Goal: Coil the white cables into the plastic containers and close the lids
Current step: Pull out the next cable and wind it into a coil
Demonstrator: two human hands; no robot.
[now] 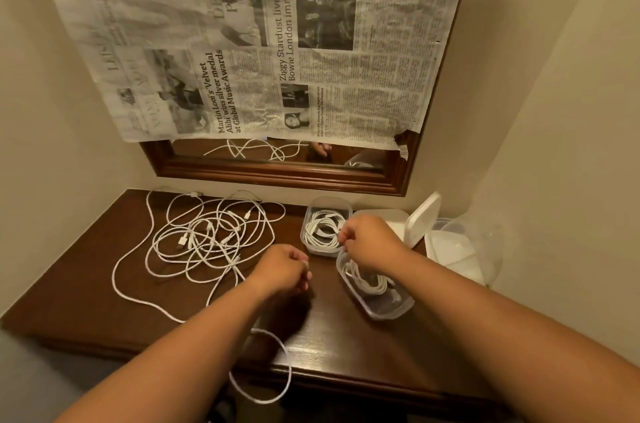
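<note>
1. Now the right hand [370, 244] is over the near clear plastic box [384, 310]. Its fingers [343, 238] are bunched together, and they seem to pinch the thin white cable [367, 280] curled up in that box, just under them.
2. The left hand [282, 270] has its fingers [303, 265] curled in, but I cannot tell if they hold anything.
3. Just past the right fingers sits a second clear plastic box [306, 235] with another white coil [323, 227] inside. Neither box has its lid on yet.
4. Left of the left fingers, a messy pile of loose white cables [207, 235] lies on the dark brown wooden desk [86, 291]. One long white loop [273, 367] hangs over the desk edge, nearer the body than the left fingers.
5. White plastic lids [424, 214] wait to the right of the right fingers.
6. I think the cables are light, soft and bendy, but a bit springy, so a coil may pop up. It is best to hold one near its hard plug end, then press the coil flat before the lid goes on.
</note>
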